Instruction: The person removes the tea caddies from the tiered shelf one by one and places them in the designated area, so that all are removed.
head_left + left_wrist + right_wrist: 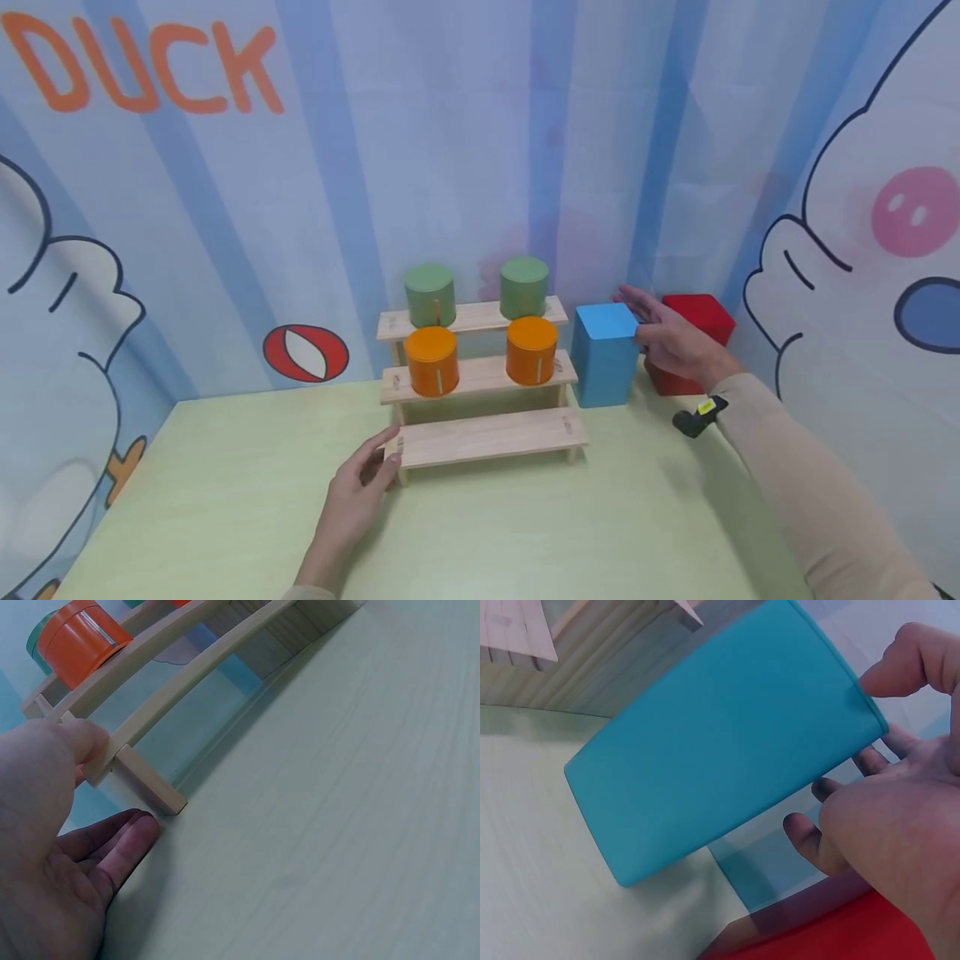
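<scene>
Blue box [602, 367] stands upright on the worktop [600, 517], at three o'clock of the stepped wooden stand [487, 437], with a red box [705, 315] farther out at three o'clock. Right hand [675, 340] is at the box's top right edge, fingers spread loosely, thumb forward and the others behind; whether they touch firmly, I cannot tell. At the stand's eight o'clock, the left hand [352, 492] pinches the lowest tier's end between thumb and fingers. Two green cans [430, 304] sit on the top tier, two orange cans [432, 367] on the middle one; those tiers look done, the lowest without cans, the box not yet lifted.
</scene>
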`<state>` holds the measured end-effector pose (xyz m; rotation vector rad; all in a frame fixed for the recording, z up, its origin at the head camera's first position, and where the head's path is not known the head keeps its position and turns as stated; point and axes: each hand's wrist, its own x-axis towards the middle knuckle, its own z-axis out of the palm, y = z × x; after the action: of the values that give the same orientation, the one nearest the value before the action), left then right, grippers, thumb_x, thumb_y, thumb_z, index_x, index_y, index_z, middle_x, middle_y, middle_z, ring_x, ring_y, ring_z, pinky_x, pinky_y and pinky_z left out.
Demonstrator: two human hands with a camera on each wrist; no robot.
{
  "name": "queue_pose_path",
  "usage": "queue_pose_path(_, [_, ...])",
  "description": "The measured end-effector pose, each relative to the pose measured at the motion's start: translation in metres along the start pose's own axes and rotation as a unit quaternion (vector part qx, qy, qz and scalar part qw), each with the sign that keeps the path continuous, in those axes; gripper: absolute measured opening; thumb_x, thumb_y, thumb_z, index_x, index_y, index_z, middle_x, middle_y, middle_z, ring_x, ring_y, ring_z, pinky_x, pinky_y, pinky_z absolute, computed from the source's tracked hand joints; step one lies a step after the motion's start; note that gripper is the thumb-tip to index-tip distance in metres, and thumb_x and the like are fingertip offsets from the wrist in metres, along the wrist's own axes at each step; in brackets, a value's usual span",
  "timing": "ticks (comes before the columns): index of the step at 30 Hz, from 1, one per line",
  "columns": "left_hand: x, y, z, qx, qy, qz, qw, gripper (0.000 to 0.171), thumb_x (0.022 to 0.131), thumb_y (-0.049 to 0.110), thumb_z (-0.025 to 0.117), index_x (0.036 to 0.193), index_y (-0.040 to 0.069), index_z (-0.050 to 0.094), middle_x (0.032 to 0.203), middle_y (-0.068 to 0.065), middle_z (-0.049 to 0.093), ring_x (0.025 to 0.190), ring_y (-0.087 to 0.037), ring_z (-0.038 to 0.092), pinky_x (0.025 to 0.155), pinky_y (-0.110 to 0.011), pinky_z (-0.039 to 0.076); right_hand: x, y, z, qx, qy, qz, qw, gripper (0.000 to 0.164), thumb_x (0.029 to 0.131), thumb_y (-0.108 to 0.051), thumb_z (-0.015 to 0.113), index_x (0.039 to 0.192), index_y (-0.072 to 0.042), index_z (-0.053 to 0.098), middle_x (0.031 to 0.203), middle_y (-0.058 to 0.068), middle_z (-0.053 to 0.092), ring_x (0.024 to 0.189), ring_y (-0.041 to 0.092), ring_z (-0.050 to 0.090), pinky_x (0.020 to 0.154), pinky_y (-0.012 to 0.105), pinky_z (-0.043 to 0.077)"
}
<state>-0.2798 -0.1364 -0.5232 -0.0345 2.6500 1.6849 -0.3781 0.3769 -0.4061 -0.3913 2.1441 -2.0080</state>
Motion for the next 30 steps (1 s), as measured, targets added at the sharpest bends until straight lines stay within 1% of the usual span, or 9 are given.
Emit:
queue_pose_path(5, [0.003, 0.002, -0.003, -0.002, 0.000, 0.007, 1.0000, 0.047, 0.114, 0.038, 0.067, 0.160, 0.042, 0.060, 0.161, -0.011, 0.061, 0.138, -0.033, 0.064, 0.113, -0.051, 0.058, 0.006, -0.015, 0.004, -0.012, 0.025, -0.018, 0.999, 0.115, 0.096, 0.011, 0.068, 0.180, -0.027, 0.001, 0.188, 0.001, 0.003, 0.171, 0.039, 0.004, 0.134, 0.071, 0.017])
queue_pose_path(8, [0.004, 0.002, -0.005, -0.004, -0.001, 0.012, 0.9999, 0.047, 0.114, 0.038, 0.066, 0.160, 0.042, 0.059, 0.163, -0.011, 0.059, 0.141, -0.033, 0.063, 0.114, -0.052, 0.057, 0.008, -0.024, 0.008, -0.007, 0.036, -0.029, 0.999, 0.109, 0.099, 0.011, 0.064, 0.180, -0.027, 0.003, 0.188, 0.000, 0.004, 0.172, 0.041, 0.001, 0.136, 0.070, 0.012])
queue_pose_path(11, [0.004, 0.000, -0.005, -0.006, 0.000, 0.007, 1.0000, 0.047, 0.114, 0.039, 0.066, 0.160, 0.042, 0.059, 0.162, -0.011, 0.059, 0.140, -0.033, 0.063, 0.115, -0.054, 0.056, 0.008, -0.032, 0.012, 0.004, 0.039, -0.038, 0.998, 0.103, 0.102, 0.012, 0.060, 0.180, -0.025, 0.005, 0.188, 0.002, 0.006, 0.172, 0.044, 0.000, 0.136, 0.069, 0.007])
queue_pose_path(13, [0.003, -0.002, -0.003, -0.008, 0.000, 0.003, 1.0000, 0.047, 0.113, 0.040, 0.067, 0.159, 0.042, 0.060, 0.163, -0.010, 0.058, 0.142, -0.033, 0.061, 0.118, -0.056, 0.053, 0.006, -0.037, 0.014, 0.010, 0.043, -0.043, 0.998, 0.100, 0.103, 0.011, 0.059, 0.180, -0.024, 0.006, 0.188, 0.003, 0.007, 0.171, 0.044, 0.000, 0.136, 0.070, 0.004])
queue_pose_path(16, [0.002, -0.005, 0.001, -0.014, -0.003, -0.001, 0.9999, 0.047, 0.113, 0.040, 0.068, 0.159, 0.042, 0.061, 0.163, -0.008, 0.059, 0.142, -0.032, 0.060, 0.119, -0.056, 0.052, 0.000, -0.043, 0.016, 0.010, 0.053, -0.048, 0.997, 0.098, 0.106, 0.004, 0.063, 0.180, -0.025, 0.007, 0.187, 0.002, 0.010, 0.171, 0.044, 0.001, 0.135, 0.071, 0.004])
queue_pose_path(19, [0.001, -0.007, 0.007, -0.015, -0.005, 0.000, 0.9999, 0.047, 0.112, 0.041, 0.069, 0.159, 0.042, 0.061, 0.160, -0.008, 0.061, 0.139, -0.030, 0.062, 0.117, -0.054, 0.055, -0.006, -0.048, 0.017, 0.004, 0.067, -0.052, 0.996, 0.096, 0.109, -0.009, 0.068, 0.180, -0.028, 0.007, 0.187, 0.001, 0.011, 0.171, 0.043, 0.003, 0.135, 0.072, 0.004])
queue_pose_path(22, [-0.001, -0.006, 0.009, -0.008, -0.002, 0.000, 1.0000, 0.047, 0.113, 0.041, 0.069, 0.159, 0.042, 0.060, 0.156, -0.009, 0.064, 0.136, -0.030, 0.065, 0.113, -0.053, 0.058, -0.009, -0.051, 0.020, 0.010, 0.075, -0.055, 0.996, 0.095, 0.110, -0.020, 0.070, 0.180, -0.033, 0.006, 0.188, 0.002, 0.011, 0.171, 0.042, 0.005, 0.135, 0.072, 0.002])
queue_pose_path(27, [-0.003, -0.003, 0.004, 0.001, 0.001, -0.004, 1.0000, 0.048, 0.113, 0.040, 0.067, 0.160, 0.041, 0.060, 0.160, -0.011, 0.061, 0.141, -0.034, 0.062, 0.117, -0.058, 0.054, -0.012, -0.062, 0.031, 0.042, 0.078, -0.066, 0.994, 0.094, 0.110, -0.024, 0.070, 0.179, -0.039, 0.008, 0.187, 0.007, 0.017, 0.171, 0.040, 0.010, 0.135, 0.072, 0.008])
queue_pose_path(30, [-0.002, -0.001, 0.000, -0.001, -0.001, 0.002, 1.0000, 0.047, 0.113, 0.039, 0.067, 0.160, 0.041, 0.060, 0.165, -0.010, 0.057, 0.147, -0.037, 0.058, 0.121, -0.059, 0.050, -0.014, -0.071, 0.039, 0.046, 0.077, -0.080, 0.993, 0.091, 0.110, -0.023, 0.069, 0.179, -0.039, 0.011, 0.185, 0.009, 0.020, 0.170, 0.039, 0.017, 0.134, 0.073, 0.016])
